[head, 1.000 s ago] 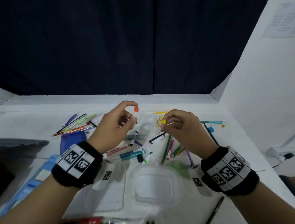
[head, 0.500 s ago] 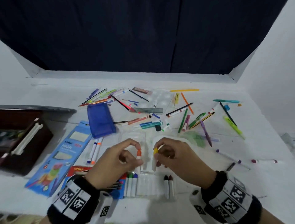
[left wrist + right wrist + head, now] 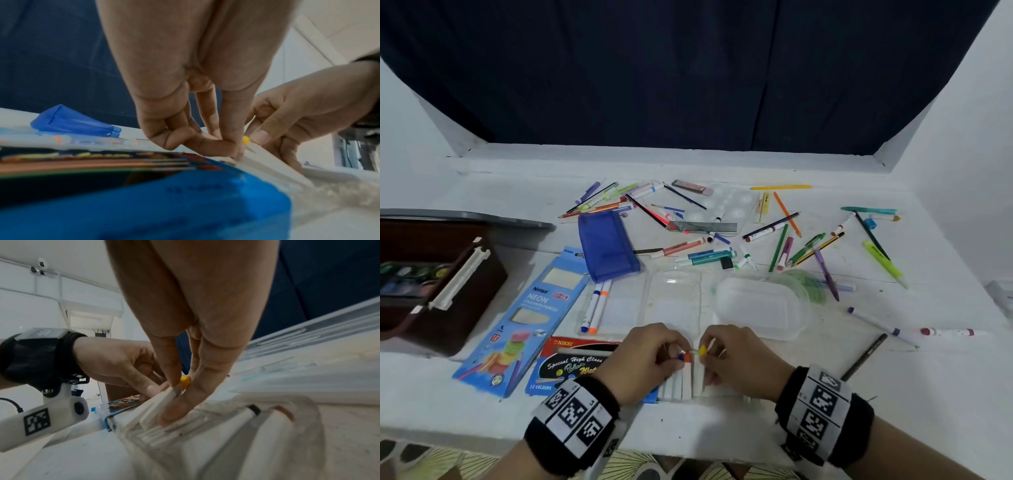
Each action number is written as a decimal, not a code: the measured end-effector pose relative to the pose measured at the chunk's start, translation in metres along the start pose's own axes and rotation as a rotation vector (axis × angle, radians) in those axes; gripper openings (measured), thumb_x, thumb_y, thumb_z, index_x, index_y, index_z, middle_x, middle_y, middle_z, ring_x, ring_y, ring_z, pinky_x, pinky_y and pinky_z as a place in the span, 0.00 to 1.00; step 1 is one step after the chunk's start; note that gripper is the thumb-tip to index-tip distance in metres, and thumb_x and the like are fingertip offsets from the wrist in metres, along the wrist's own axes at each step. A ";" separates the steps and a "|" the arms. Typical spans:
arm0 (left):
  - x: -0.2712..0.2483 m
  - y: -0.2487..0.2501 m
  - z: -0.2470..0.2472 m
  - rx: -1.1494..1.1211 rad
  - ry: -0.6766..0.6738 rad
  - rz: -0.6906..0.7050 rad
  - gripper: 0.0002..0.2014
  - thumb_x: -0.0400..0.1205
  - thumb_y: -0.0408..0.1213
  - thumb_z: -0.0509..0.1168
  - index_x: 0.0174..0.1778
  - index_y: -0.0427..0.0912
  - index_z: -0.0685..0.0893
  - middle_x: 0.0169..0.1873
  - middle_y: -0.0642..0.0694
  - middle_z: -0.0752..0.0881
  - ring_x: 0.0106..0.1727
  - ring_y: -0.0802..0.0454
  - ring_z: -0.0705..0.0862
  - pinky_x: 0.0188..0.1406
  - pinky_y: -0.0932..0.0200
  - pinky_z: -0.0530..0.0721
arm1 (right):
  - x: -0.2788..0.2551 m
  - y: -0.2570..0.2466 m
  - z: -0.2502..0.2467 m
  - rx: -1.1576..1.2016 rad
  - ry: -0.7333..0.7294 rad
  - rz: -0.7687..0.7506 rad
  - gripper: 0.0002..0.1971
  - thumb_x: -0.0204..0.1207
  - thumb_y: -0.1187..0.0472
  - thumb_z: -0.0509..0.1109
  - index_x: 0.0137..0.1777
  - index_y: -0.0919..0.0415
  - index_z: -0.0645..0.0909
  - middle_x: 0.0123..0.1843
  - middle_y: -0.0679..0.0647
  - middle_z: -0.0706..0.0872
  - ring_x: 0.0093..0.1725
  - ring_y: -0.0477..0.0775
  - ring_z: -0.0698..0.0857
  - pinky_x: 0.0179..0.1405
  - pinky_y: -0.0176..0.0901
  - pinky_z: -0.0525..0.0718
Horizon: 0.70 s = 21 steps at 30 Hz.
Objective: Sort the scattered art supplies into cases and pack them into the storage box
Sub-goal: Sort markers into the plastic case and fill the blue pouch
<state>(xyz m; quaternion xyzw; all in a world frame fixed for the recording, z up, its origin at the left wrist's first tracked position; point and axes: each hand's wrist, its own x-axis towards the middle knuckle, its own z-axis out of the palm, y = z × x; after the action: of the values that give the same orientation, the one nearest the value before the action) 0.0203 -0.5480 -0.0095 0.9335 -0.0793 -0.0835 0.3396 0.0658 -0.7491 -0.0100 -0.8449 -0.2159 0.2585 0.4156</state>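
At the table's near edge my two hands meet over a marker case [image 3: 571, 366] with a red and blue cover and a row of white markers [image 3: 678, 383]. My left hand [image 3: 674, 353] pinches an orange-capped marker [image 3: 687, 358] and holds it down beside a blue-capped one. My right hand [image 3: 710, 349] pinches a yellow-capped marker [image 3: 702, 351] just right of it. In the right wrist view the thumb [image 3: 176, 410] lies along the white barrel below the yellow cap [image 3: 184, 381]. The left wrist view shows the yellow cap [image 3: 245, 140] between both hands. The palms hide most of the case's slots.
A dark brown storage box [image 3: 448, 308] with paint pots stands at the left. A blue pouch [image 3: 607, 245], a neon pencil box [image 3: 527, 315] and a clear plastic container [image 3: 760, 308] lie beyond my hands. Several loose pens and pencils [image 3: 777, 250] cover the table's far half.
Both hands have come down and toward me with their markers, from above the pile to the marker case at the near edge. The caps now sit level with the row.
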 end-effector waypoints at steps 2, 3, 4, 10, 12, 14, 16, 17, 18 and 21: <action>0.001 0.001 0.002 0.101 -0.024 0.022 0.10 0.81 0.38 0.72 0.57 0.54 0.89 0.44 0.57 0.81 0.46 0.62 0.79 0.44 0.79 0.69 | 0.003 0.001 0.000 0.004 0.005 0.013 0.03 0.80 0.67 0.68 0.45 0.61 0.79 0.36 0.60 0.91 0.34 0.54 0.92 0.44 0.54 0.91; 0.001 0.002 0.002 0.133 -0.038 0.030 0.11 0.82 0.40 0.71 0.59 0.54 0.89 0.46 0.56 0.80 0.48 0.60 0.79 0.44 0.79 0.68 | 0.003 0.000 0.001 -0.001 0.008 0.016 0.03 0.80 0.67 0.67 0.45 0.61 0.80 0.36 0.60 0.91 0.34 0.54 0.92 0.43 0.54 0.92; 0.001 0.003 0.002 0.158 -0.051 0.036 0.12 0.83 0.41 0.70 0.61 0.55 0.88 0.48 0.55 0.80 0.49 0.59 0.78 0.45 0.77 0.69 | 0.004 0.000 0.001 -0.010 0.010 0.016 0.02 0.80 0.67 0.67 0.46 0.61 0.80 0.36 0.60 0.91 0.33 0.53 0.92 0.43 0.52 0.92; -0.001 0.006 -0.009 0.228 -0.070 0.008 0.15 0.86 0.46 0.64 0.68 0.62 0.83 0.54 0.55 0.78 0.56 0.57 0.78 0.59 0.58 0.80 | 0.005 -0.002 0.003 -0.020 0.036 -0.002 0.03 0.78 0.70 0.67 0.46 0.63 0.81 0.34 0.60 0.91 0.31 0.49 0.90 0.41 0.47 0.91; 0.002 0.006 -0.014 0.314 -0.061 -0.006 0.15 0.86 0.50 0.63 0.69 0.60 0.83 0.57 0.55 0.80 0.59 0.56 0.78 0.62 0.54 0.79 | 0.006 -0.001 0.004 -0.024 0.046 -0.003 0.03 0.77 0.70 0.67 0.46 0.63 0.81 0.34 0.59 0.90 0.31 0.49 0.89 0.42 0.50 0.92; 0.007 0.008 -0.019 0.394 -0.082 -0.025 0.15 0.86 0.53 0.61 0.67 0.59 0.84 0.59 0.54 0.82 0.61 0.54 0.78 0.64 0.52 0.78 | 0.008 -0.001 0.005 -0.045 0.056 0.004 0.03 0.77 0.69 0.67 0.46 0.62 0.82 0.35 0.58 0.90 0.32 0.50 0.90 0.43 0.51 0.91; 0.012 0.010 -0.022 0.434 -0.121 -0.048 0.14 0.86 0.52 0.62 0.64 0.57 0.86 0.58 0.53 0.84 0.60 0.52 0.80 0.65 0.51 0.78 | 0.009 -0.002 0.005 -0.071 0.060 0.014 0.03 0.77 0.68 0.68 0.47 0.62 0.83 0.36 0.58 0.91 0.34 0.51 0.90 0.44 0.52 0.91; 0.015 0.011 -0.023 0.442 -0.134 -0.056 0.13 0.86 0.51 0.62 0.62 0.56 0.87 0.57 0.53 0.85 0.59 0.52 0.81 0.65 0.51 0.78 | 0.009 -0.003 0.005 -0.084 0.056 0.019 0.04 0.78 0.68 0.68 0.48 0.61 0.83 0.37 0.58 0.91 0.34 0.52 0.91 0.45 0.52 0.91; 0.017 0.012 -0.024 0.447 -0.140 -0.058 0.12 0.86 0.50 0.63 0.60 0.56 0.88 0.57 0.53 0.85 0.59 0.52 0.82 0.64 0.51 0.79 | 0.009 -0.004 0.005 -0.095 0.050 0.022 0.04 0.78 0.67 0.68 0.49 0.61 0.83 0.37 0.59 0.91 0.34 0.53 0.91 0.45 0.52 0.91; 0.023 0.014 -0.024 0.455 -0.154 -0.063 0.09 0.85 0.48 0.66 0.56 0.55 0.90 0.54 0.54 0.86 0.55 0.53 0.82 0.63 0.52 0.79 | 0.007 -0.009 0.004 -0.132 0.021 0.022 0.08 0.78 0.64 0.69 0.56 0.58 0.81 0.40 0.57 0.91 0.35 0.52 0.90 0.45 0.46 0.90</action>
<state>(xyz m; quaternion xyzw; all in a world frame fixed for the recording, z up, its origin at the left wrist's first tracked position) 0.0459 -0.5482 0.0149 0.9789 -0.0925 -0.1447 0.1110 0.0674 -0.7374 -0.0071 -0.8754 -0.2188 0.2393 0.3586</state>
